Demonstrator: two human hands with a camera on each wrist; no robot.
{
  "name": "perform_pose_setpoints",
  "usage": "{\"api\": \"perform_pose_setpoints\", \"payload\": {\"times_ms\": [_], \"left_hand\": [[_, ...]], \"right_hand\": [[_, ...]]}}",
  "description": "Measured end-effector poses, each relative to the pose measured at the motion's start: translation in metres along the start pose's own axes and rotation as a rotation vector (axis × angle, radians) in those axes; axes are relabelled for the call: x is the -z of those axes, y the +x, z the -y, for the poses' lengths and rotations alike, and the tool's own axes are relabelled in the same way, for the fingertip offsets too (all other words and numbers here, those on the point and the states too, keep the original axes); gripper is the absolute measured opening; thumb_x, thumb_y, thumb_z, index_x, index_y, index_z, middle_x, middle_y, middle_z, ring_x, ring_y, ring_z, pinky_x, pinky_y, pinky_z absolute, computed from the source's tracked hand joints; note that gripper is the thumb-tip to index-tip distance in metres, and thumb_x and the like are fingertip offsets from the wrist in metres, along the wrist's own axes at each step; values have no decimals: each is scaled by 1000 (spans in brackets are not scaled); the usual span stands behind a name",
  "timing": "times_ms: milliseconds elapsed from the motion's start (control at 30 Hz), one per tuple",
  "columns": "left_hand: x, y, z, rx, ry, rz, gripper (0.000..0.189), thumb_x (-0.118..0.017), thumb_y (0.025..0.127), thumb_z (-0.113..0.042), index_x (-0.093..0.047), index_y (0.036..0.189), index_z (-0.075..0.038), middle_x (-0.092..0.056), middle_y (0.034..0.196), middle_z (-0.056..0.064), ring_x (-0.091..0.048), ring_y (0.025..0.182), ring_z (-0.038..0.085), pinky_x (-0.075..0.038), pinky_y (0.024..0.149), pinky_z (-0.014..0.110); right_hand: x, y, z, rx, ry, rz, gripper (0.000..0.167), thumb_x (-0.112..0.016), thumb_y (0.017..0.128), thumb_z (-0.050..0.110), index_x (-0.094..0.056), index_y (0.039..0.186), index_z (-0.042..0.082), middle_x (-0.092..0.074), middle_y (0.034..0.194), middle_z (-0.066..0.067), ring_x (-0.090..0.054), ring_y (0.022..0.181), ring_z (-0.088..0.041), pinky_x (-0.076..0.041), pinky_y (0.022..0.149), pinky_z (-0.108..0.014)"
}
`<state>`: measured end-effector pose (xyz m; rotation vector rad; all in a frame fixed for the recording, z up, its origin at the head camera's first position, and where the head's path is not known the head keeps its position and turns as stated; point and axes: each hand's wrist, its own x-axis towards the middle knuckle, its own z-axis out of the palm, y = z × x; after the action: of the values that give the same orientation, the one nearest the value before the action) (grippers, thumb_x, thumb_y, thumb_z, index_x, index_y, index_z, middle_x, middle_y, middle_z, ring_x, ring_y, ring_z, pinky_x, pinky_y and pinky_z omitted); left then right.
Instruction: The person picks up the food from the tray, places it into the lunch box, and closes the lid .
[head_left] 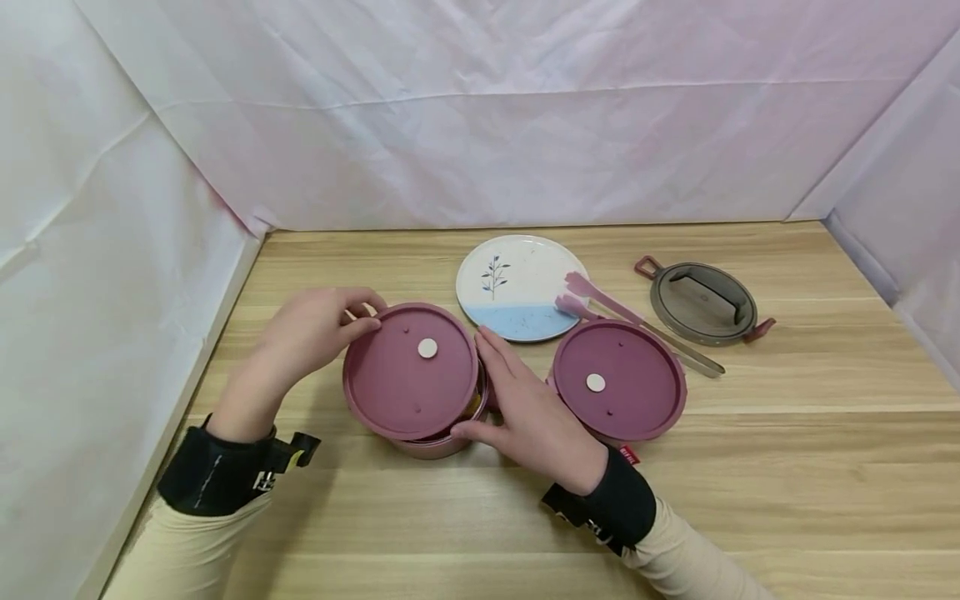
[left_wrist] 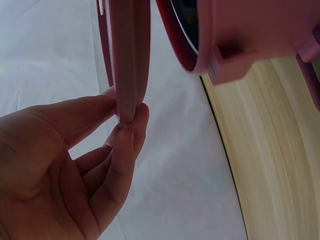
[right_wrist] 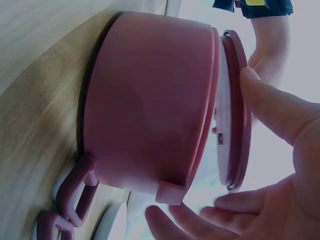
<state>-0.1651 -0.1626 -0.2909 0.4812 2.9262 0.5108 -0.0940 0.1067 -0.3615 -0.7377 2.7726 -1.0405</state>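
A round mauve lid (head_left: 390,375) with a white button sits tilted over a mauve lunch pot (head_left: 435,450). My left hand (head_left: 311,333) pinches the lid's left edge between thumb and fingers. In the left wrist view, a gap separates the lid's rim (left_wrist: 132,55) from the pot. At the pot's right side is my right hand (head_left: 532,417), fingers extended and relaxed. Its thumb touches the lid in the right wrist view, while the fingertips lie by the pot's side tab (right_wrist: 170,193). Something yellowish shows inside the pot through the gap; the lid hides the rest.
A second mauve lidded pot (head_left: 622,387) stands to the right. Behind it, mauve-tipped tongs (head_left: 607,302) lie partly over a white and blue plate (head_left: 517,258). A grey handled lid or dish (head_left: 701,325) lies farther right. White cloth walls (head_left: 487,158) border the wooden table (head_left: 810,467).
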Motion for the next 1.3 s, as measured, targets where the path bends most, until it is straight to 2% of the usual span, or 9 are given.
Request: {"api": "perform_pose_setpoints", "payload": {"times_ms": [133,400,567,700,900,1067,1300], "left_hand": [[-4,6,-6,-44,46,-6,16,-64,98,-20,-72,112,-20,-76,101,7,-71,95,26,-54,83,46],[-13,14,-8,-92,79,11,16,-65,97,-20,-74,110,-19,-77,99,7,-71,98,26,-55,85,47],[-23,18,-10,-101,94,-17,17,-66,96,-19,-76,110,-18,-77,99,6,-71,96,25,-56,82,44],[-30,21,-12,-108,73,-15,22,-66,96,-14,-74,116,-14,-76,105,8,-71,99,26,-58,84,43],[-37,19,-13,-152,7,10,33,-65,95,-5,-66,128,-5,-70,124,14,-66,115,31,-53,100,48],[-41,15,-11,-165,-19,21,37,-62,96,-3,-62,133,-3,-67,127,16,-62,123,33,-50,105,49],[-45,13,-9,-145,-63,15,43,-59,97,-1,-56,140,-4,-66,130,16,-61,125,33,-49,106,49]], "right_hand": [[1,0,2,13,8,-30,105,-79,82,47,-17,161,15,-17,168,-4,-26,153,-21,-33,120,-48],[0,-3,3,25,-85,-61,103,-85,77,44,-29,157,11,-33,161,-9,-37,147,-24,-37,119,-45],[-4,-2,6,-15,-155,-78,104,-85,73,52,-36,154,9,-42,156,-11,-44,141,-27,-42,114,-49],[-6,-4,8,-66,-189,-89,104,-84,71,58,-41,150,7,-46,152,-12,-47,139,-27,-43,112,-52],[-7,-6,8,-97,-246,-132,98,-83,70,60,-48,144,6,-53,144,-11,-52,132,-25,-51,104,-45],[-7,-7,8,-87,-268,-144,93,-85,70,58,-52,140,6,-55,141,-10,-53,131,-24,-53,102,-44],[-9,-7,10,-82,-293,-156,87,-86,69,55,-55,134,6,-57,137,-9,-53,129,-24,-54,100,-45]]}}
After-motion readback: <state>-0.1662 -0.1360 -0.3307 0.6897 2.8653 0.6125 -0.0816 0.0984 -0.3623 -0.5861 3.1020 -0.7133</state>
